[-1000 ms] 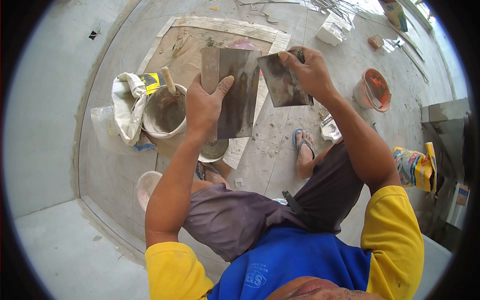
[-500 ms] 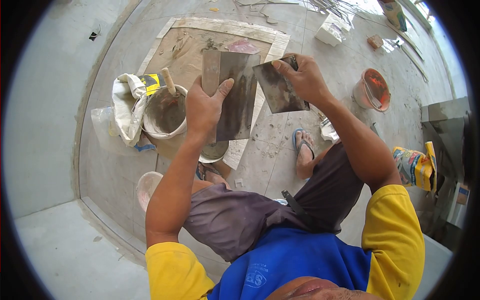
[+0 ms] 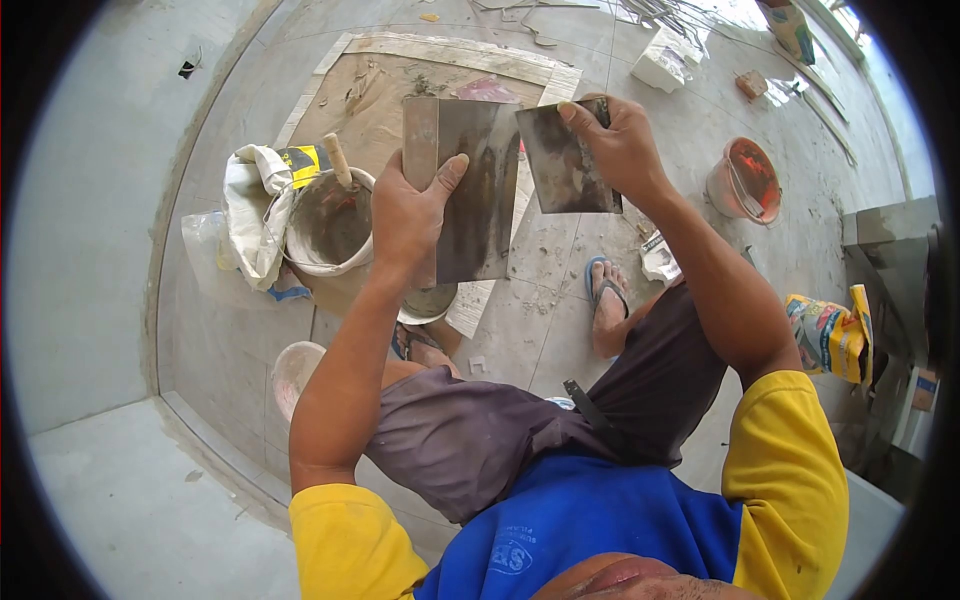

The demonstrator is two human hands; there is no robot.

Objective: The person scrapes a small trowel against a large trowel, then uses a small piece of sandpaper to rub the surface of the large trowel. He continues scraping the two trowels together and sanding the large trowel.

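On the blue shirt (image 3: 610,510), a white emblem (image 3: 515,557) is printed; its lettering is seen inverted and cannot be read reliably. Ahead of it, the larger plate (image 3: 478,200) is clamped along its left side by the left hand (image 3: 408,215), the thumb laid flat on its face. The smaller plate (image 3: 565,172) is pinched at its upper right corner by the right hand (image 3: 628,150). The hands are held apart; whether the plates are touching cannot be told. Both plates are judged thin, stiff and fairly light, probably metal, unlikely to be broken, but slippery if the dark smears are wet. The side edges are best taken hold of, with bare corners avoided. Farther off, printing is carried by a yellow packet (image 3: 825,335), a small white packet (image 3: 658,258) and a yellow-and-black label (image 3: 300,163) by the bucket (image 3: 335,269); no brand is made out with certainty. On the farthest bag (image 3: 788,32), any writing is likewise illegible.
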